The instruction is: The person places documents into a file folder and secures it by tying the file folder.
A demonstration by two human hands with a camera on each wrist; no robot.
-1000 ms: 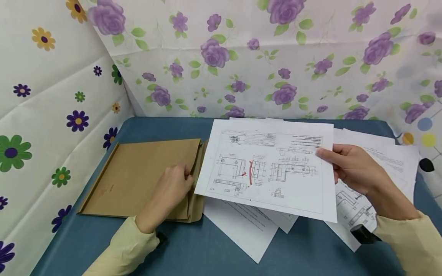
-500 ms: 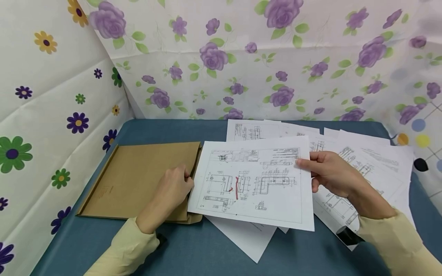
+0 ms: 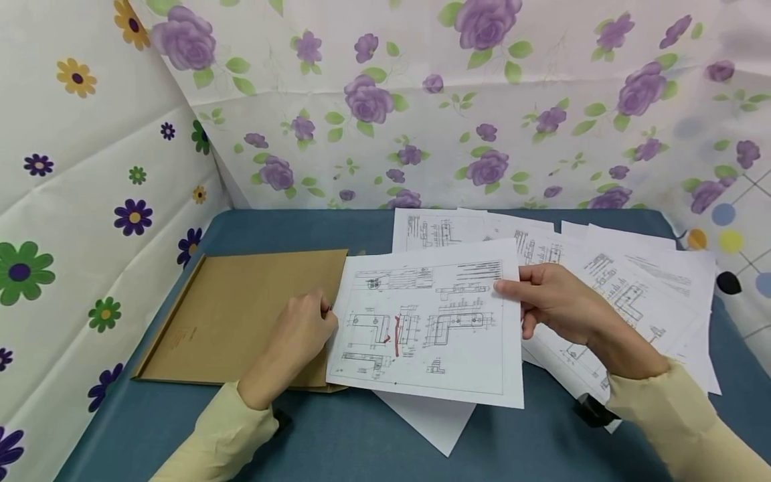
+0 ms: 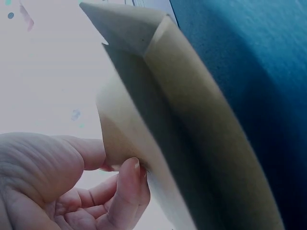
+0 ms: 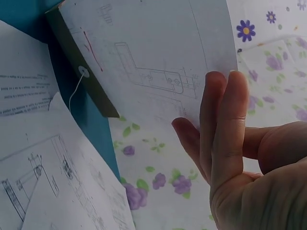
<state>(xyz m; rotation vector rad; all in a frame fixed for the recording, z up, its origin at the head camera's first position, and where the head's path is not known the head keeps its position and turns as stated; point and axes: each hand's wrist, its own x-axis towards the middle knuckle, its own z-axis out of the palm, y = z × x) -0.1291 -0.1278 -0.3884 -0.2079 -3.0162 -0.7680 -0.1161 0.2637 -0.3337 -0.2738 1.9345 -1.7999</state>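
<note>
A brown paper envelope [image 3: 241,314] lies on the left half of the table. My left hand [image 3: 295,341] pinches its upper layer near the right-hand opening; the left wrist view shows thumb and fingers on the envelope's edge [image 4: 122,124] with the mouth gaping. My right hand [image 3: 566,311] pinches the right edge of a sheet of paper [image 3: 415,294] printed with technical drawings and marked in red. The sheet's left edge is at the envelope's mouth; from the head view I cannot tell how far it is inside. In the right wrist view, the thumb and fingers [image 5: 230,124] grip the sheet.
More printed sheets [image 3: 656,281] are spread over the right side of the blue table [image 3: 289,227]. One sheet [image 3: 434,418] sticks out below the held one. A button with a string [image 5: 83,72] shows on the envelope. Flowered cloth [image 3: 421,107] hangs behind.
My right hand has moved left and slightly down, bringing the drawing sheet to the envelope's mouth. More of the sheets behind it now show. My left hand has stayed on the envelope.
</note>
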